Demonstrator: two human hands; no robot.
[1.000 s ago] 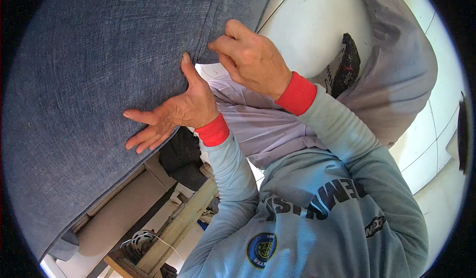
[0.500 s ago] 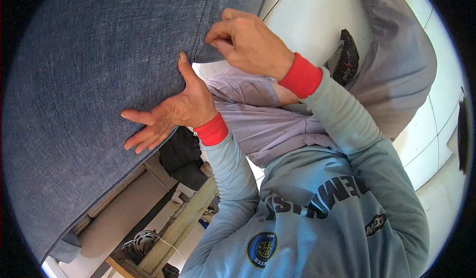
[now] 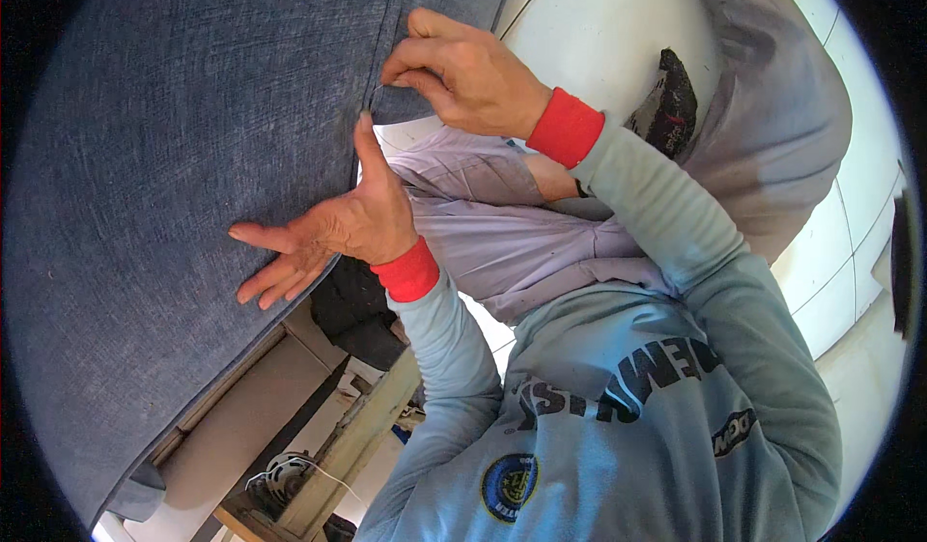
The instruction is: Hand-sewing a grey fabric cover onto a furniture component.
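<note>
Blue-grey woven fabric (image 3: 193, 136) covers a large upholstered piece on the left, with a seam running down near its right edge. My left hand (image 3: 338, 228) lies against it, fingers spread, the thumb tip pressing at the seam. Just above that thumb, my right hand (image 3: 468, 73) pinches a thin curved needle (image 3: 378, 89) between thumb and forefinger. The needle's far end meets the fabric by the seam; how deep it sits I cannot tell. Any thread on it is too fine to make out.
Below the fabric's edge, a wooden box (image 3: 319, 479) holds a round metal part and a white cord. A black cloth bundle (image 3: 357, 310) lies beside it. My legs in grey trousers (image 3: 772, 107) rest on white floor tiles (image 3: 603, 30), with a dark shoe (image 3: 666, 107) showing.
My right hand has shifted slightly left and up, closer to the seam, so less of the needle shows. My left hand has barely moved; its thumb points a little more upward.
</note>
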